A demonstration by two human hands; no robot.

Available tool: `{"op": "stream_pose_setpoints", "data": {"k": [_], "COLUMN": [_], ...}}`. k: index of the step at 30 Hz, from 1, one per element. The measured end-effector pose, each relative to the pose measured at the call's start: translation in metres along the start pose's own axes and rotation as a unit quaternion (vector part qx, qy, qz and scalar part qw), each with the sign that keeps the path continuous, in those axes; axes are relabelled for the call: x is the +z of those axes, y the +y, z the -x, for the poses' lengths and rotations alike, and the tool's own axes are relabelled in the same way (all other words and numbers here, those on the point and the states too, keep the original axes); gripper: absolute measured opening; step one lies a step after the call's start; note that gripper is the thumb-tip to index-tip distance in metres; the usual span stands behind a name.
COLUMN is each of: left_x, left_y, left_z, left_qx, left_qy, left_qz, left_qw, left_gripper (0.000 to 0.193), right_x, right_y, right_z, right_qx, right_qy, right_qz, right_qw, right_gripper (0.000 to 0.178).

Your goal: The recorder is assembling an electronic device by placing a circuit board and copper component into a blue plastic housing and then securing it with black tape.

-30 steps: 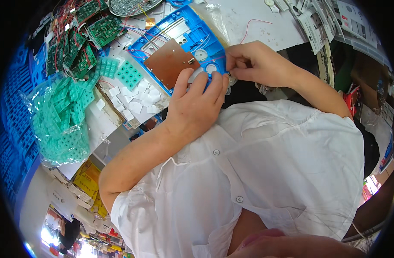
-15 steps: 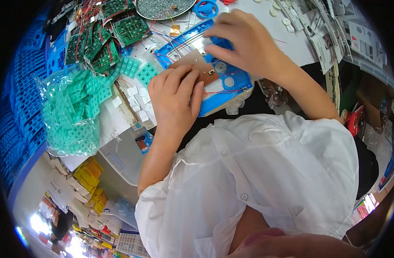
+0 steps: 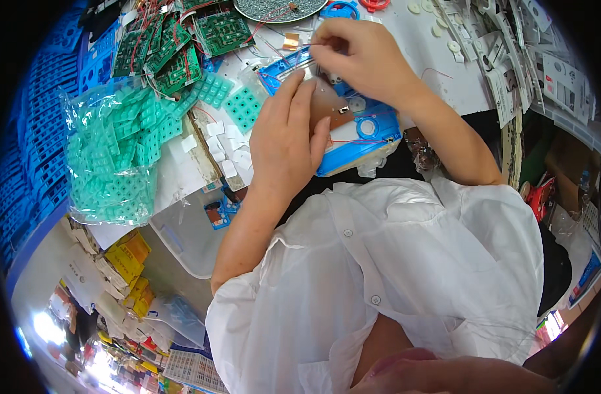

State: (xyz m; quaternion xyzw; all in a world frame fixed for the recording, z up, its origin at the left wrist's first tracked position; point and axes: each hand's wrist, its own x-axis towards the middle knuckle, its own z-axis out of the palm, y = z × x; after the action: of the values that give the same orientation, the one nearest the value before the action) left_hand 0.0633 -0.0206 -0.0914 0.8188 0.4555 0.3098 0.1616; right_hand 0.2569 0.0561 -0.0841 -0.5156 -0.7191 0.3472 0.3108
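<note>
A brown circuit board (image 3: 326,113) lies tilted over a blue plastic housing (image 3: 343,160). My left hand (image 3: 284,138) holds the board by its left side, fingertips at its far edge and thumb across its near part. Above the far part of the housing, my right hand (image 3: 366,62) is closed in a pinch, thumb against forefinger. Thin wires run close to those fingertips; what they hold is too small to make out. A red wire stretches along the housing's near side. My hands hide part of the board and housing.
Green circuit boards (image 3: 221,34) with wires are heaped at the far left, beside a clear bag (image 3: 110,154) of green rubber keypads. White square pieces (image 3: 228,169) lie left of my left hand. A round tray (image 3: 280,14) is at the back; white plastic parts (image 3: 504,72) are stacked at right.
My right hand has come down beside the housing's far edge and closed into a pinch. My left hand's fingers have straightened toward the board's far edge. The whole view has shifted slightly.
</note>
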Motion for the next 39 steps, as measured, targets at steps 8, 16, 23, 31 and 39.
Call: {"op": "stream_pose_setpoints", "data": {"k": [8, 16, 23, 31, 39], "left_x": [-0.003, -0.012, -0.022, 0.001, 0.011], "left_y": [-0.003, -0.021, -0.014, -0.01, -0.026], "left_z": [-0.017, -0.005, -0.004, -0.017, -0.041], "left_qx": [-0.034, 0.12, 0.088, 0.019, -0.095], "left_qy": [-0.06, -0.096, -0.119, 0.034, 0.108], "left_qz": [0.029, 0.012, 0.033, -0.031, -0.155], "left_qw": [0.997, 0.988, 0.988, 0.999, 0.977], "left_gripper": [0.06, 0.052, 0.054, 0.025, 0.027], "right_x": [-0.008, -0.027, -0.013, -0.039, -0.026], "right_y": [-0.009, -0.006, 0.012, -0.012, -0.029], "right_z": [0.024, -0.019, -0.098, -0.029, 0.006], "right_qx": [-0.249, -0.282, -0.421, -0.293, -0.234], "right_qy": [0.046, -0.127, -0.168, -0.107, -0.158], "right_qz": [0.116, 0.057, 0.162, 0.31, 0.451], "right_qw": [0.96, 0.949, 0.876, 0.898, 0.847], "right_gripper": [0.013, 0.02, 0.016, 0.015, 0.01]}}
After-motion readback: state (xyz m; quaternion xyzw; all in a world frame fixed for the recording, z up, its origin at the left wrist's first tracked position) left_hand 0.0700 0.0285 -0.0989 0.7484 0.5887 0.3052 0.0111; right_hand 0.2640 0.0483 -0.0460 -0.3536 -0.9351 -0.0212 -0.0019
